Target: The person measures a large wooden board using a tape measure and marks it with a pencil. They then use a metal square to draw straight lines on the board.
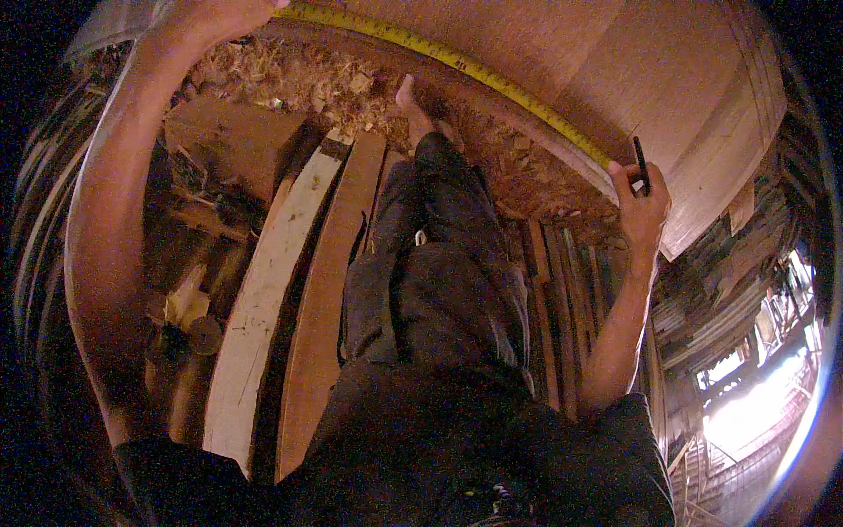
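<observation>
A yellow tape measure blade (461, 63) stretches in a curve along the near edge of a broad wooden board (562, 44). At the top left, my left hand (250, 10) pinches one end of the blade, partly cut off by the picture's edge. My right hand (645, 198) is closed at the blade's other end, by the board's right part. A dark, slim pencil or pen (640, 158) sticks up from between the right hand's fingers. Whether a tape case sits inside the right hand is hidden.
Wood shavings (342, 83) cover the floor below the board, near my bare foot (407, 92). Pale (272, 299) and reddish planks (329, 299) lie to the left of my legs. Stacked timber (711, 290) stands at the right, by a bright opening (760, 408).
</observation>
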`<move>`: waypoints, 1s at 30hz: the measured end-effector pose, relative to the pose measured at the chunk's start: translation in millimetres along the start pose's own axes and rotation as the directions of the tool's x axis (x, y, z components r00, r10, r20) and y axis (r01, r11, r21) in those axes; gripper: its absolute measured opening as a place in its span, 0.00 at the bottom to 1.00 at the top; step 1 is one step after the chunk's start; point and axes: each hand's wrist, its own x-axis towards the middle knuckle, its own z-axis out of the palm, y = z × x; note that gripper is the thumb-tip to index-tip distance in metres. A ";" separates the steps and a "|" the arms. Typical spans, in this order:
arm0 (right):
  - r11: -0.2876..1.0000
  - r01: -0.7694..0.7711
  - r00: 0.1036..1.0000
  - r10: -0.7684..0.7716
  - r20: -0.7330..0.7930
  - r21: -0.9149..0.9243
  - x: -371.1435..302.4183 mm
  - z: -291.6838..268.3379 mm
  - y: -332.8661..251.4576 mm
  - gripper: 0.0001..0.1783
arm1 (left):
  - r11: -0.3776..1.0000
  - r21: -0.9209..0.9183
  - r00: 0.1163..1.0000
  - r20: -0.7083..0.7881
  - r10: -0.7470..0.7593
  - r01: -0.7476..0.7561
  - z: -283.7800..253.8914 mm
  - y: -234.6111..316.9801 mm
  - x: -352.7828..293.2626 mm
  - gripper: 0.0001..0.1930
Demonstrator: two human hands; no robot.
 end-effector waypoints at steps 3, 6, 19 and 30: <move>1.000 -0.015 1.000 0.015 -0.008 0.005 -1.8 -3.0 -3.5 0.17 | 0.998 -0.029 0.995 -0.086 0.058 -0.061 3.9 -6.3 -6.4 0.25; 1.000 -0.014 1.000 0.013 -0.017 -0.007 -3.4 -4.3 -0.4 0.17 | 0.995 -0.040 0.991 -0.100 0.087 -0.092 6.5 -5.6 -4.6 0.24; 0.784 0.244 0.945 -0.058 -0.323 0.571 1.1 11.1 -47.3 0.22 | 0.990 0.134 0.976 -0.208 0.072 -0.044 30.0 -16.2 7.8 0.15; 0.707 0.335 0.939 -0.196 -0.282 0.623 10.9 75.5 -185.2 0.16 | 0.978 0.178 0.993 -0.078 -0.094 0.107 15.7 -5.9 6.7 0.13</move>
